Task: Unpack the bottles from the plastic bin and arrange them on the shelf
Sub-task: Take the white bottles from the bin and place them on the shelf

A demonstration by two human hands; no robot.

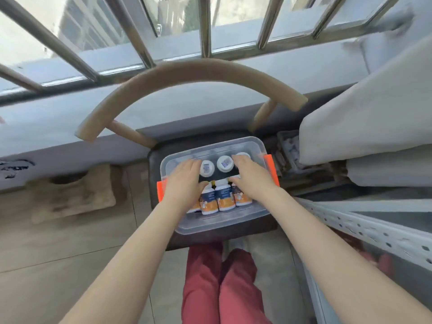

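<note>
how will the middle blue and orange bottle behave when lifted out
Probably stiff: the bottle holds a firm moulded shape. Round-bodied, it would likely roll if laid sideways. Its smooth surface may be slippery.

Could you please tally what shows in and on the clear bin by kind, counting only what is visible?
White round bottle ends: 3
Labelled bottle sides: 4, one barely showing
Orange latches: 2
Total: 9

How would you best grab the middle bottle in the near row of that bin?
Probably from above, by its dark neck end: the middle bottle lies flat, wedged between neighbours, so only the narrow neck leaves finger room.
</note>
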